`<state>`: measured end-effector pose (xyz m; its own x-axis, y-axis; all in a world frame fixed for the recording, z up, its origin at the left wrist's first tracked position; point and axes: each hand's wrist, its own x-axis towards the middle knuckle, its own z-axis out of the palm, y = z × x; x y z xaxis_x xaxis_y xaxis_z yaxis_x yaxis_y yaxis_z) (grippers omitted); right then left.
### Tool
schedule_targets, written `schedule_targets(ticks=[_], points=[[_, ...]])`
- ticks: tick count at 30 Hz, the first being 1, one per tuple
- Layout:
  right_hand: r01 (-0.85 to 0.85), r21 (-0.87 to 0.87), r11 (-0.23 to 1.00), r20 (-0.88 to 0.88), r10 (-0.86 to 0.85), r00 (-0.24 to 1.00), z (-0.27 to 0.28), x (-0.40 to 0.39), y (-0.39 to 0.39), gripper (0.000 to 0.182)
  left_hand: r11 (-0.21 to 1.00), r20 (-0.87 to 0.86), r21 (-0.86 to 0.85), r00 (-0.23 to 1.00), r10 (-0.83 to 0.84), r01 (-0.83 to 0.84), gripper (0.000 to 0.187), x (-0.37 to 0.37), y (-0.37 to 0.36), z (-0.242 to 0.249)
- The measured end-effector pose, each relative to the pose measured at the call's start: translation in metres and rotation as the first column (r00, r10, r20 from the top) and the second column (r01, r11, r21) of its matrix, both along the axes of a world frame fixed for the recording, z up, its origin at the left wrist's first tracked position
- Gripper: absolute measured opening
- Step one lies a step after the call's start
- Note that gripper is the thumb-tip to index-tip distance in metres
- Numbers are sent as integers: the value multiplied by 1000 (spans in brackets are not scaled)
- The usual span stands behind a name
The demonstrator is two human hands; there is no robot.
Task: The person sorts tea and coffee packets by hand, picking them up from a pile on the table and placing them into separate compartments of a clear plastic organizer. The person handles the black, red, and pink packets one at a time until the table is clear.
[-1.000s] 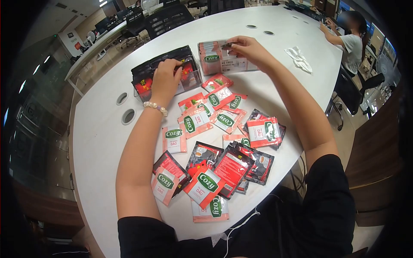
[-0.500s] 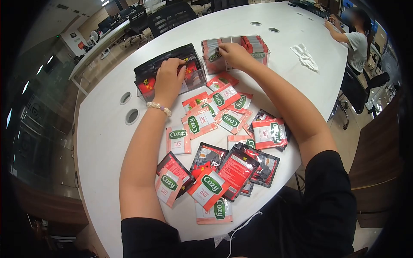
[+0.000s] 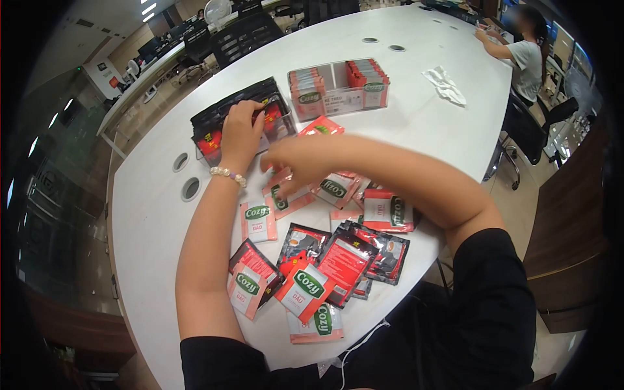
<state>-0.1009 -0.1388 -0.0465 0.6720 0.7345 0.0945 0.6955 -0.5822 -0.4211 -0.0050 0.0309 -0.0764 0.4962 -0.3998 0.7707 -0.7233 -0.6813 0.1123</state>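
Observation:
My left hand (image 3: 242,133), with a beaded bracelet at the wrist, is at a clear box (image 3: 284,133) packed with black-and-red sachets (image 3: 227,104). Its fingers are bent around the top of a front sachet. Slightly blurred, my right hand (image 3: 296,162) hangs over the pink-and-white Cozy sachets (image 3: 258,220), fingers apart and nothing visible in them. It hides part of that pile. A second clear box (image 3: 341,101) stands behind, with Cozy sachets (image 3: 307,90) on its left and redder sachets (image 3: 368,81) on its right.
Nearer me lie loose black-and-red sachets (image 3: 351,263) overlapped by a Cozy sachet (image 3: 304,290). A crumpled white tissue (image 3: 444,86) rests on the white table (image 3: 153,260). Round holes (image 3: 190,189) pierce the tabletop. Another person (image 3: 525,65) sits at the far right.
My right hand has left the Cozy box and come down and left over the loose sachets. My left hand stays at the black sachet box. The view has shifted slightly.

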Motion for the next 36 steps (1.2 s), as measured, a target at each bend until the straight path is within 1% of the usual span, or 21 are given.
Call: schedule_targets(ticks=[1, 2, 4, 7, 8, 9, 11, 12, 14, 17, 20, 23, 24, 27, 29, 32, 35, 36], points=[[-24, -40, 999, 81, 27, 996, -11, -3, 6, 49, 1000, -5, -5, 1000, -1, 1, 14, 0, 0, 0], [-7, -76, 997, -35, 4, 999, -15, -5, 12, 49, 1000, -10, -9, 1000, 1, -1, 14, 0, 0, 0], [11, -145, 989, -258, -49, 965, -18, -4, 19, 49, 1000, -26, -11, 1000, 9, -9, 14, -3, -1, 1], [-2, -162, 987, -373, -59, 926, -18, 4, 21, 47, 1000, -26, -2, 1000, 13, -13, 14, -2, 0, 1], [-69, -123, 990, -152, 50, 987, -31, 11, 21, 49, 1000, -31, -12, 999, 9, -9, 14, -4, -1, 2], [-71, -85, 994, -61, 66, 996, -43, 18, 19, 49, 1000, -33, -16, 999, 10, -10, 14, -4, -1, 2], [-87, -8, 996, 118, 87, 989, -43, 16, 15, 51, 1000, -40, -23, 999, 10, -11, 14, -3, -1, 1], [-46, 17, 999, -23, 47, 999, -41, 15, 13, 53, 1000, -40, -25, 999, 8, -9, 14, -4, -1, 2], [47, 53, 997, -303, -29, 953, -23, 3, 12, 55, 1000, -43, -26, 999, 3, -4, 14, -5, -1, 2], [33, 156, 987, -260, 9, 966, -28, 6, 12, 54, 1000, -54, -26, 998, 8, -10, 14, -5, -1, 3], [14, 274, 962, -108, 16, 994, -29, 22, 14, 48, 1000, -20, -14, 1000, 9, -9, 14, -1, 0, 0], [94, 334, 938, -150, -45, 988, -12, 25, 6, 45, 1000, -10, -17, 1000, -3, 3, 14, 0, 0, 0], [65, 453, 889, -128, -8, 992, -15, 30, 3, 35, 1000, -17, -10, 1000, -4, 4, 14, 1, 0, 0], [83, 735, 673, -106, -7, 994, -19, 56, -10, 26, 1000, -45, 9, 999, 10, -10, 15, 2, 2, 0], [128, 772, 623, -32, -163, 986, -11, 69, -27, 20, 999, -75, 18, 996, 39, -38, 15, 0, 1, 1], [176, 824, 538, 49, -377, 925, 0, 81, -54, 21, 999, -37, -22, 999, 23, -24, 14, -5, -2, 2], [202, 811, 549, 206, -591, 780, -13, 92, -76, 22, 999, -39, -28, 999, 18, -19, 14, -6, -2, 2], [275, 782, 560, 145, -592, 793, -18, 94, -81, 19, 999, -39, -28, 999, 17, -18, 14, -5, -2, 2]])
